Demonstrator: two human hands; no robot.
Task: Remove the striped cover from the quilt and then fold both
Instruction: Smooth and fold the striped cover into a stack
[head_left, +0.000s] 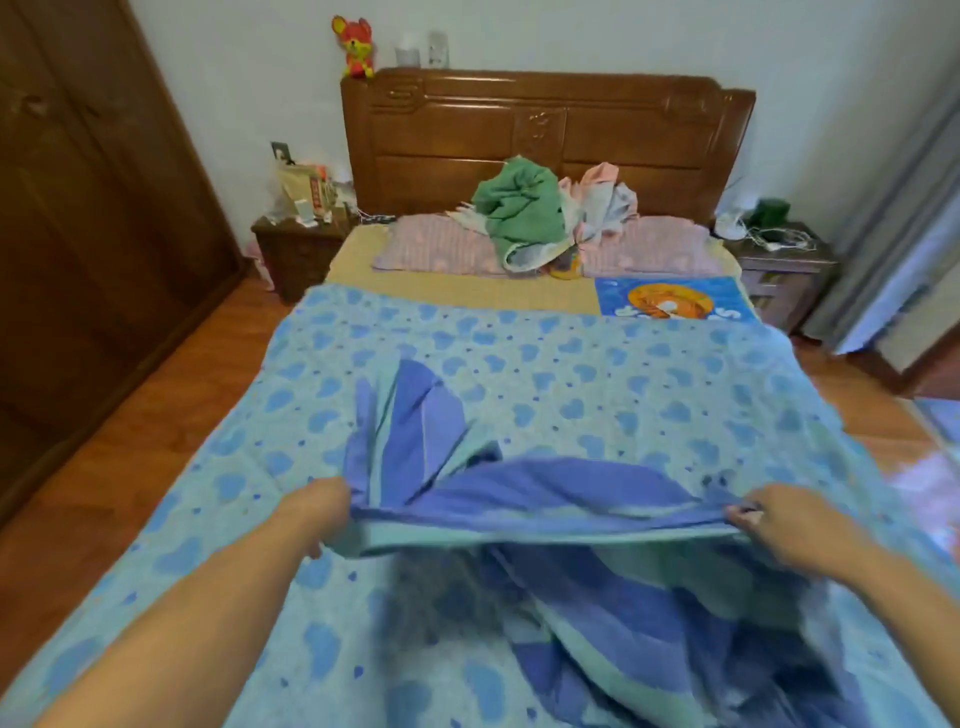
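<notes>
Striped cover (545, 499), blue-teal bands, bunched, blurred

A home bedroom: a bed with a carved wooden headboard (545, 135) at twelve o'clock, pillows (436, 249) below it, nightstands (296, 254) at either side, and a dark wardrobe (93, 208) at nine o'clock.

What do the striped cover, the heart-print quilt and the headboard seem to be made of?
Striped cover: thin woven cloth, probably cotton; it drapes and creases softly.
Heart-print quilt: padded printed fabric, matte, slightly puffy.
Headboard: carved wood, glossy varnish with highlights.
</notes>
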